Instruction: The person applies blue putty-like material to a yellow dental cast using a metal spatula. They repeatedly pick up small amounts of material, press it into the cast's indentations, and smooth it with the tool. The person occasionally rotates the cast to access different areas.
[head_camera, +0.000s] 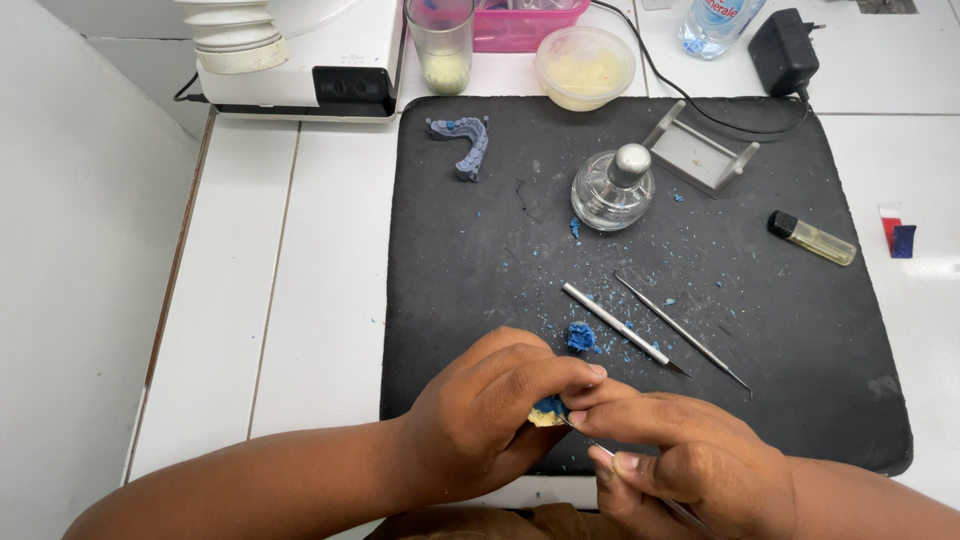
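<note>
While my left hand (490, 415) curls closed around a small dental cast (547, 412), pale yellow with blue wax on it, my right hand (680, 455) pinches a thin metal carving instrument (600, 448) whose tip meets the cast. The cast sits between the fingertips of both hands, held just above the near edge of the black work mat (800, 380); most of it is hidden by my fingers. Just beyond my left knuckles a lump of blue wax (581, 336) lies on the mat, with blue crumbs scattered around it. Beside the lump, two more metal hand instruments lie roughly parallel and slanted: a thicker one (622, 327) nearer the wax and a slimmer probe (683, 332) to its right. Further back stands a glass spirit lamp (612, 190) with a metal cap, and to its right a grey angled stand (700, 150). A grey-blue dental arch model (464, 143) rests at the mat's far left corner. A clear yellowish lighter (812, 238) lies near the mat's right edge, and off the mat on the white counter (280, 300) sit small red and blue wax blocks (897, 236). Behind the mat are a white machine (300, 50), a tumbler of pale liquid (441, 45), a lidded plastic tub (585, 66), a pink tray (515, 28), a water bottle (715, 25) and a black power adapter (783, 50).
</note>
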